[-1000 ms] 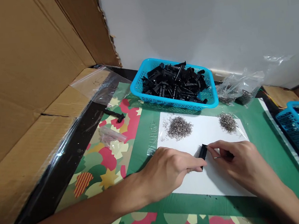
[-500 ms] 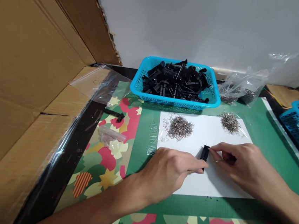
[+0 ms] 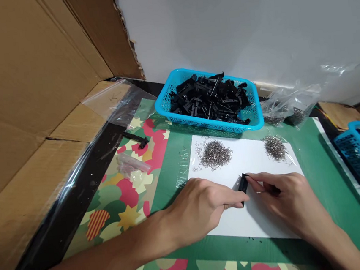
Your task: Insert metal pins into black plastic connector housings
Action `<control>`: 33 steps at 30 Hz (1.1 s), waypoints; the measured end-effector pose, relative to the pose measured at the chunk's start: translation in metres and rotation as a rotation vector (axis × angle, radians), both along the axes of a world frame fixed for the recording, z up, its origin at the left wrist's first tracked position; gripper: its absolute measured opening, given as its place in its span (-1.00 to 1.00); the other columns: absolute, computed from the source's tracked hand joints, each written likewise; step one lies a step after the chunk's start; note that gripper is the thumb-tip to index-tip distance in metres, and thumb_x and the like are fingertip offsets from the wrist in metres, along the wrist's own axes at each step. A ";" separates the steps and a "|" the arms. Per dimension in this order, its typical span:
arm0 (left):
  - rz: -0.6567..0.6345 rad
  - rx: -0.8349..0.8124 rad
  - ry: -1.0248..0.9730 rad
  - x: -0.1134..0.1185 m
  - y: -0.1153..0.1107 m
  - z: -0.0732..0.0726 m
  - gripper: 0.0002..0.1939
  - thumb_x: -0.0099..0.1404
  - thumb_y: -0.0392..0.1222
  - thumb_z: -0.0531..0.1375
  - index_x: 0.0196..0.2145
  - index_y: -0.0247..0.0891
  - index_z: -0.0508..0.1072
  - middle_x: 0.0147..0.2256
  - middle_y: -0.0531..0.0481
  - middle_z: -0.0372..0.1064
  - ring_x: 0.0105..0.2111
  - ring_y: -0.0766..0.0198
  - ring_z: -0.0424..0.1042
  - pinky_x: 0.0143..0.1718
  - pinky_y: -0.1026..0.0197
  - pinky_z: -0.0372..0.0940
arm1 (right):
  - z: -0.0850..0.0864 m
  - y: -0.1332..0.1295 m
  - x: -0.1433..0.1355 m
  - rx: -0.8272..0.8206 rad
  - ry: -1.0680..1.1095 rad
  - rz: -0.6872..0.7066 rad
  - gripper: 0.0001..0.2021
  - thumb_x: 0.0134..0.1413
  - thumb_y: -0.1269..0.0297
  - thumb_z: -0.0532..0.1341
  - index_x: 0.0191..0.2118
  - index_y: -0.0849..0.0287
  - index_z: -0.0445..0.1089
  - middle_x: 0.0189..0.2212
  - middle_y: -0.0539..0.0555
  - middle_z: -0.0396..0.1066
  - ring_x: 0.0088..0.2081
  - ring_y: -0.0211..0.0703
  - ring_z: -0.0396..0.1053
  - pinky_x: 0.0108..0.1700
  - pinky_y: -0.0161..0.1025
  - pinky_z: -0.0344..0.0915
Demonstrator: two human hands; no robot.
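One black part (image 3: pixel 243 183) lies clamped in the left grip (image 3: pixel 205 202), its far end at the right grip (image 3: pixel 287 192), pinched together.

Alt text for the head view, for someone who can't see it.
A person's left hand grips a black part over white paper; the right hand pinches at its far end. Beyond lie two piles of tiny metal pieces, then a blue basket of more black parts.

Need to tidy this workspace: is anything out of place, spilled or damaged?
A black plastic part lies alone at the patterned paper's left edge, apart from similar pieces in the blue basket. Dark specks litter the green sheet just below the white paper, perhaps debris. The cardboard edge by the white wall is torn ragged.
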State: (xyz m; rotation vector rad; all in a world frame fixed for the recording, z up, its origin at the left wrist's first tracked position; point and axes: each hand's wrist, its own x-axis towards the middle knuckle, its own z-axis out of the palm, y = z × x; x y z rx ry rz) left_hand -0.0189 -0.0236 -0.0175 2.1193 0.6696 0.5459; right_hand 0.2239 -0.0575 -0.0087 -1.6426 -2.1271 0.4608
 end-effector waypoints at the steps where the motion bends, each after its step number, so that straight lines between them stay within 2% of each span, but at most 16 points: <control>1: 0.007 -0.010 -0.004 0.000 0.000 -0.001 -0.55 0.40 -0.53 0.12 0.05 -0.21 0.66 -0.17 -0.02 0.70 -0.22 0.19 0.69 -0.22 0.28 0.48 | 0.000 0.001 0.001 -0.029 0.031 -0.005 -0.68 0.33 0.24 0.20 -0.29 0.22 0.71 -0.62 0.10 0.56 -0.68 -0.24 0.33 -0.60 -0.31 0.15; 3: 0.026 -0.032 -0.017 0.000 0.000 -0.004 -0.56 0.42 -0.51 0.13 0.07 -0.20 0.66 -0.13 -0.02 0.70 -0.18 0.18 0.69 -0.19 0.28 0.49 | 0.001 0.004 0.004 -0.117 0.104 -0.013 -0.68 0.34 0.21 0.21 -0.16 0.22 0.73 -0.37 0.20 0.69 -0.56 -0.10 0.52 -0.55 -0.29 0.27; 5: 0.049 -0.055 -0.039 0.000 0.000 -0.006 -0.58 0.42 -0.49 0.15 0.08 -0.19 0.66 -0.10 -0.02 0.70 -0.14 0.18 0.69 -0.15 0.29 0.50 | 0.004 0.007 0.008 -0.224 0.168 -0.016 -0.67 0.36 0.19 0.22 -0.04 0.21 0.71 -0.17 0.21 0.69 -0.40 0.02 0.62 -0.46 -0.25 0.38; 6: 0.060 -0.068 -0.052 0.000 0.001 -0.006 -0.59 0.43 -0.48 0.16 0.07 -0.19 0.66 -0.10 -0.01 0.70 -0.13 0.19 0.69 -0.14 0.30 0.50 | 0.005 0.009 0.009 -0.272 0.189 -0.018 -0.67 0.36 0.17 0.22 0.00 0.19 0.69 -0.14 0.20 0.69 -0.36 0.04 0.62 -0.42 -0.23 0.40; 8: 0.072 -0.095 -0.079 0.001 0.003 -0.006 -0.61 0.43 -0.46 0.18 0.06 -0.18 0.67 -0.10 0.02 0.70 -0.14 0.21 0.69 -0.12 0.31 0.49 | 0.008 0.013 0.012 -0.333 0.216 -0.026 -0.66 0.36 0.14 0.25 0.04 0.17 0.68 -0.18 0.16 0.70 -0.36 -0.01 0.60 -0.39 -0.23 0.39; 10: 0.081 -0.112 -0.096 0.001 0.005 -0.005 -0.62 0.43 -0.44 0.19 0.05 -0.16 0.68 -0.10 0.05 0.70 -0.16 0.23 0.70 -0.13 0.33 0.49 | 0.009 0.017 0.014 -0.327 0.245 -0.050 -0.67 0.38 0.10 0.24 0.01 0.15 0.68 -0.26 0.12 0.70 -0.38 -0.08 0.54 -0.38 -0.25 0.35; 12: 0.098 -0.113 -0.096 0.001 0.008 -0.005 -0.64 0.44 -0.40 0.18 0.02 -0.14 0.70 -0.13 0.07 0.70 -0.19 0.24 0.70 -0.17 0.34 0.49 | 0.008 0.020 0.015 -0.245 0.302 -0.106 -0.61 0.46 0.05 0.15 -0.02 0.15 0.67 -0.38 0.08 0.63 -0.42 -0.15 0.46 -0.40 -0.27 0.27; 14: 0.088 -0.102 -0.094 0.000 0.011 -0.009 -0.65 0.46 -0.35 0.17 0.00 -0.10 0.71 -0.17 0.08 0.71 -0.23 0.24 0.70 -0.20 0.34 0.49 | 0.006 0.023 0.015 -0.123 0.414 -0.162 -0.52 0.53 0.02 0.01 0.01 0.17 0.63 -0.53 0.02 0.47 -0.48 -0.19 0.37 -0.41 -0.26 0.23; 16: 0.089 -0.097 -0.083 -0.002 0.013 -0.014 -0.66 0.46 -0.31 0.18 0.00 -0.07 0.71 -0.16 0.08 0.71 -0.24 0.23 0.69 -0.21 0.33 0.50 | 0.005 0.025 0.014 -0.018 0.519 -0.132 -0.48 0.56 0.02 -0.07 -0.05 0.16 0.60 -0.46 0.04 0.45 -0.38 -0.16 0.41 -0.28 -0.24 0.30; 18: 0.105 -0.099 -0.064 -0.003 0.014 -0.020 -0.67 0.46 -0.28 0.19 0.02 -0.05 0.70 -0.13 0.07 0.70 -0.22 0.21 0.69 -0.20 0.31 0.51 | 0.004 0.027 0.012 0.045 0.505 -0.067 -0.45 0.56 0.01 -0.09 -0.21 0.15 0.57 -0.26 0.11 0.48 -0.20 -0.12 0.45 -0.11 -0.19 0.32; 19: 0.107 -0.097 -0.057 -0.003 0.014 -0.021 -0.68 0.46 -0.27 0.19 0.02 -0.05 0.70 -0.12 0.06 0.70 -0.21 0.20 0.69 -0.19 0.30 0.52 | 0.003 0.028 0.010 0.057 0.473 -0.057 -0.43 0.56 0.00 -0.09 -0.29 0.15 0.54 -0.24 0.12 0.47 -0.18 -0.12 0.44 -0.09 -0.18 0.30; 21: 0.101 -0.094 -0.047 -0.003 0.015 -0.021 -0.68 0.46 -0.26 0.19 0.02 -0.06 0.71 -0.11 0.05 0.70 -0.20 0.18 0.69 -0.18 0.28 0.52 | 0.000 0.029 0.009 0.037 0.432 -0.093 -0.39 0.56 -0.03 -0.10 -0.41 0.16 0.48 -0.40 0.07 0.41 -0.33 -0.17 0.39 -0.21 -0.21 0.26; 24: 0.088 -0.099 -0.032 -0.002 0.015 -0.017 -0.68 0.45 -0.26 0.20 0.01 -0.04 0.71 -0.15 0.06 0.70 -0.21 0.19 0.69 -0.18 0.29 0.53 | -0.006 0.030 0.006 -0.078 0.559 -0.180 -0.34 0.54 -0.11 -0.08 -0.48 0.16 0.46 -0.67 -0.03 0.26 -0.58 -0.26 0.24 -0.42 -0.26 0.16; 28: 0.108 -0.118 -0.006 -0.001 0.015 -0.012 -0.69 0.44 -0.26 0.22 0.01 -0.02 0.71 -0.17 0.08 0.71 -0.23 0.21 0.69 -0.20 0.32 0.52 | -0.012 0.034 0.003 -0.198 0.786 -0.187 -0.33 0.49 -0.19 -0.03 -0.49 0.19 0.47 -0.73 -0.01 0.32 -0.68 -0.30 0.19 -0.54 -0.30 0.11; 33: 0.095 -0.172 0.006 -0.001 0.015 -0.009 -0.69 0.45 -0.25 0.23 0.02 -0.02 0.70 -0.14 0.10 0.70 -0.19 0.22 0.69 -0.14 0.32 0.52 | -0.012 0.036 0.001 -0.165 0.778 -0.172 -0.42 0.47 -0.12 0.10 -0.50 0.18 0.42 -0.74 -0.07 0.27 -0.67 -0.34 0.13 -0.53 -0.32 0.07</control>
